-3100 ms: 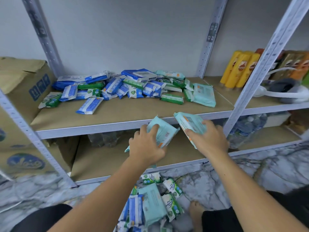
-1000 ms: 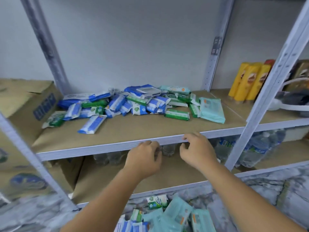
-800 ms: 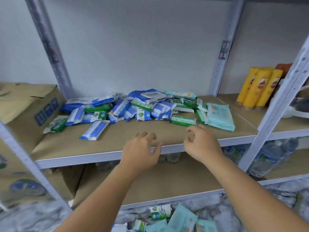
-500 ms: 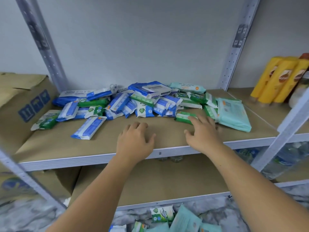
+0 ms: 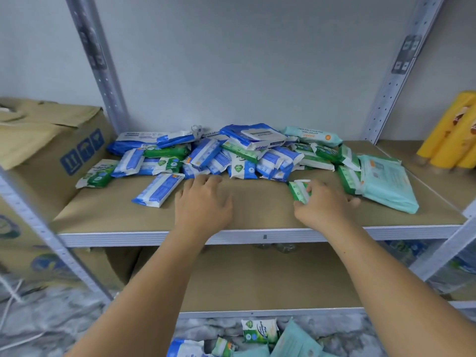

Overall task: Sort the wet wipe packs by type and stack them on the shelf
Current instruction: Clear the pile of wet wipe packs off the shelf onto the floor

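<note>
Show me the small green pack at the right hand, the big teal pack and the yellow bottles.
small green pack [image 5: 297,191], head view, green face at its left end
big teal pack [image 5: 386,186], head view, middle of its top face
yellow bottles [image 5: 449,143], head view, side of one bottle

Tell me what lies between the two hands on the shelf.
Head view: only bare shelf board lies between the left hand and the right hand, which holds a green pack.
</note>
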A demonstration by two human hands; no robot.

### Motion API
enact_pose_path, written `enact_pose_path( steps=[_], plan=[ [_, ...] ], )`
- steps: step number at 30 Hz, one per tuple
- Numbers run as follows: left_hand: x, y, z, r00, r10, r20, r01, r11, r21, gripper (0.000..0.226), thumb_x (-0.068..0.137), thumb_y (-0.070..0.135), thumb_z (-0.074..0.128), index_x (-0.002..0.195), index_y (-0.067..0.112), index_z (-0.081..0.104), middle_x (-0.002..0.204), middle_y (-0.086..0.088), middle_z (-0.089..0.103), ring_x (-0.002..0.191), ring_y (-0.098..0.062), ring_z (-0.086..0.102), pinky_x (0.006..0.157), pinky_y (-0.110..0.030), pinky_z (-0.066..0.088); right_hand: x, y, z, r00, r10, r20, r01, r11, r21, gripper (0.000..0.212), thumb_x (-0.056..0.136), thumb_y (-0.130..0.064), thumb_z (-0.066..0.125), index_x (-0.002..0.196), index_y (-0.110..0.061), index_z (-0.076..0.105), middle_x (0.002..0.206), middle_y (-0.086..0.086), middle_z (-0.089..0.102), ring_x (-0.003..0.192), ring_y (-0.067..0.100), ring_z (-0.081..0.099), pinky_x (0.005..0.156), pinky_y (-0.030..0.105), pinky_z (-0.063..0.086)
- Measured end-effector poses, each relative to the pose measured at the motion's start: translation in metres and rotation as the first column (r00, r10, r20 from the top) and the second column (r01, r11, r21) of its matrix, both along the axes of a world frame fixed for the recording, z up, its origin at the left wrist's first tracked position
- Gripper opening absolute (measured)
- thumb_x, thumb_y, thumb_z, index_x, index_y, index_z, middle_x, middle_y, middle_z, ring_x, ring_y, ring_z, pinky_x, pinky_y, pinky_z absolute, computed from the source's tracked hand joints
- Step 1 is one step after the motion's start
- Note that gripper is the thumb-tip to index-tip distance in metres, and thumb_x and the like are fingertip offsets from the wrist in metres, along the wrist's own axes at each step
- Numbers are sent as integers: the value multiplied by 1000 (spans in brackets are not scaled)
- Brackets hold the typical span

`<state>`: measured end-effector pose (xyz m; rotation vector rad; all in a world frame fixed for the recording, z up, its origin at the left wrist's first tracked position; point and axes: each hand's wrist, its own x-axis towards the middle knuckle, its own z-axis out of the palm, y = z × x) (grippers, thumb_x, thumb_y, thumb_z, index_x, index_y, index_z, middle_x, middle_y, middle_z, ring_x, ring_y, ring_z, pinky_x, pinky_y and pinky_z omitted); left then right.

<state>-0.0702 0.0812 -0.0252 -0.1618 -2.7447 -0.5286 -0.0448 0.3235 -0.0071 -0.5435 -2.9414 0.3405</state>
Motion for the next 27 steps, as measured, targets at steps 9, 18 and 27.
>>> enact_pose_path(
  steps=[9,18,27],
  plan=[
    [-17,-92,7,839,437,323,-443,895,-61,74,86,64,51,139,14,42,144,-14,47,136,-34,38,108,-48,32,14,-71,4,952,304,-38,-305,935,-178,53,75,-21,67,127,-15,61,128,3,54,115,25,52,100,42,43],
    [-13,-96,10,810,469,353,-445,883,-152,68,83,69,50,125,17,57,127,-8,55,127,-28,40,98,-45,31,10,-91,-5,990,142,-22,-141,989,42,50,85,-55,57,122,-21,62,124,2,52,115,25,51,92,43,36],
    [41,-56,24,938,190,290,-188,982,-37,49,76,67,52,90,22,61,79,4,62,83,-20,55,82,-39,32,71,-69,19,974,156,-163,-163,986,-30,53,85,-53,61,126,-18,61,120,-1,56,111,25,54,96,43,44]
  ],
)
